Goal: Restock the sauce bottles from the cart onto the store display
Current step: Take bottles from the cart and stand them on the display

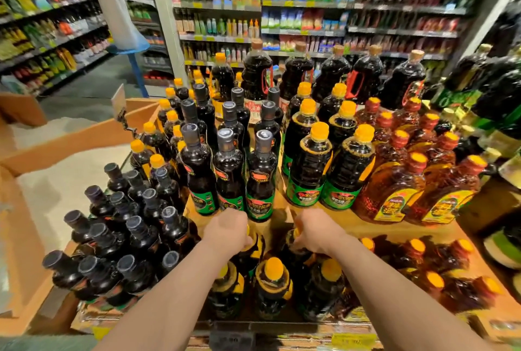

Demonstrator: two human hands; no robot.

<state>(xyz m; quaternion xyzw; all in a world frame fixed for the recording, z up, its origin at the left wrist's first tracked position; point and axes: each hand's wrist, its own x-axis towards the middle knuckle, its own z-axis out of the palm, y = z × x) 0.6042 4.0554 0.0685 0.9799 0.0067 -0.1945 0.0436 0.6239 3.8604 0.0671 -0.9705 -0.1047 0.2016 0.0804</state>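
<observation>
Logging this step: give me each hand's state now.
Left hand: gripping the top of a yellow-capped bottle.
Right hand: gripping another bottle's top.

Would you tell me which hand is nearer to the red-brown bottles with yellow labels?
Right. The right hand is just left of the red-brown bottles; the left hand lies farther left.

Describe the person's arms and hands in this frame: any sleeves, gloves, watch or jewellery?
Both forearms are bare as far as the frame shows, with no sleeve edge in view. The left hand and right hand wear no gloves. No watch, bracelet or band shows at either wrist. Rings cannot be checked, since the fingers are hidden.
</observation>
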